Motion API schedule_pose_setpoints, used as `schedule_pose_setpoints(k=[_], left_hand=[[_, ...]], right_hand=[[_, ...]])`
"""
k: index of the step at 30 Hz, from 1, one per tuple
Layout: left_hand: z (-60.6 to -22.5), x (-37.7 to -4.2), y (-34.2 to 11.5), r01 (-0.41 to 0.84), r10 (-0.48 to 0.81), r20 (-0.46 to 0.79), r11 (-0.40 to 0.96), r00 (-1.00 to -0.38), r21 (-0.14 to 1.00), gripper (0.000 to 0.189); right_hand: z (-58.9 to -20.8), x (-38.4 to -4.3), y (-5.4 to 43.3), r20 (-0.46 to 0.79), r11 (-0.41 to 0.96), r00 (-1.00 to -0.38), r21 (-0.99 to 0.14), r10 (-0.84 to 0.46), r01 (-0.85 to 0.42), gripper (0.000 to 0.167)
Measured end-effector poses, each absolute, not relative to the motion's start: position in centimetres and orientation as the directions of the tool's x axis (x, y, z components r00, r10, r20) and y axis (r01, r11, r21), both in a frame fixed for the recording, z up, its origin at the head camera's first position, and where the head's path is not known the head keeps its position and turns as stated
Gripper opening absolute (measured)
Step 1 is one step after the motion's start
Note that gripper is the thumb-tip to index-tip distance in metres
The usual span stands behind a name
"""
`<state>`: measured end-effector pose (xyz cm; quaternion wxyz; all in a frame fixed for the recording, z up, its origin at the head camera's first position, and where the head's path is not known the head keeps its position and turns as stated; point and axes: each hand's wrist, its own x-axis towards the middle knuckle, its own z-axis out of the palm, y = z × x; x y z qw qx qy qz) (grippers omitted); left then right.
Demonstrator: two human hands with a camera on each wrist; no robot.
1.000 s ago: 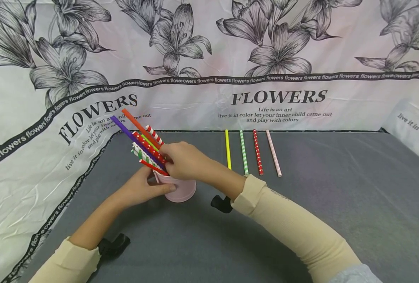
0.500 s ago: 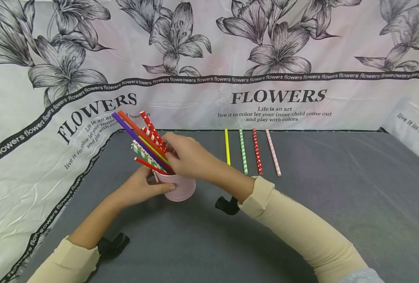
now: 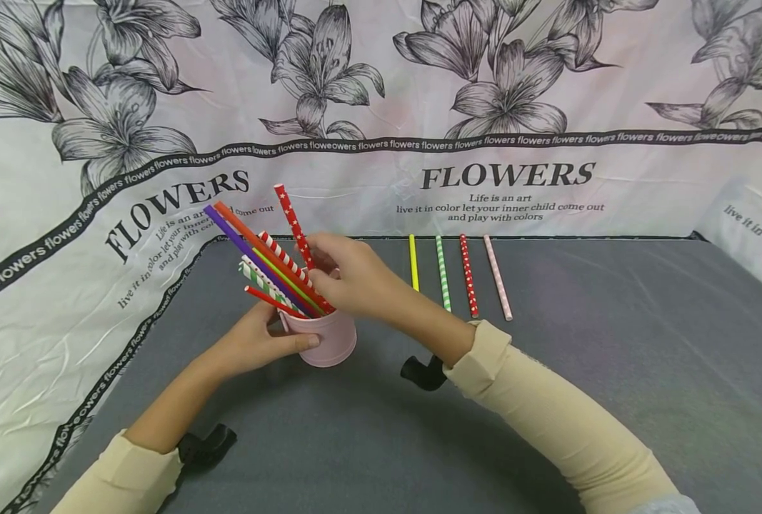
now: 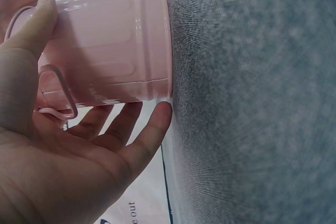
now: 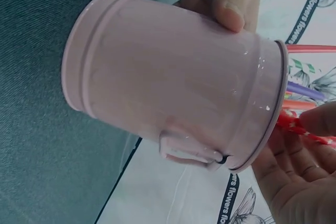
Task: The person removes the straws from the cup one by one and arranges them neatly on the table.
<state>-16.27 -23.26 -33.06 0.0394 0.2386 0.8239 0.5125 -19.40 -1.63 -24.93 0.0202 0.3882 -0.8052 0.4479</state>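
A small pink metal bucket with loop handles stands on the grey cloth. My left hand grips its left side, thumb on the wall near the rim and fingers around the back, as the left wrist view shows. Several paper straws lean left out of the bucket, among them a purple straw, an orange straw and a red-and-white striped straw. Above the rim my right hand pinches a red straw with white stars, which stands steeper than the others. Its lower end is hidden by the hand and bucket.
Right of the bucket, a yellow straw, a green striped straw, a red dotted straw and a pale pink straw lie in a row. A flower-print cloth hangs behind.
My right hand has moved slightly right and up with the starred straw, which has risen out of the bundle and turned more upright. My left hand and the bucket have stayed put.
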Motion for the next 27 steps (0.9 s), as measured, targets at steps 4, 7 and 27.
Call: schedule_pose_setpoints(k=[4, 7, 27], left_hand=[[-33.0, -16.3, -23.3, 0.352, 0.431, 0.178, 0.364, -0.884, 0.862, 0.068], [-33.0, -16.2, -23.3, 0.349, 0.434, 0.175, 0.363, -0.884, 0.864, 0.069], [-33.1, -16.2, -23.3, 0.361, 0.431, 0.192, 0.354, -0.881, 0.863, 0.069]], right_hand=[[-25.0, -19.5, -1.4, 0.415, 0.268, -0.688, -0.704, -0.595, -0.657, 0.034], [-25.0, -19.5, -1.1, 0.445, 0.246, -0.687, -0.707, -0.575, -0.663, 0.039], [-25.0, -20.5, 0.7, 0.606, 0.044, -0.689, -0.738, -0.398, -0.674, 0.062]])
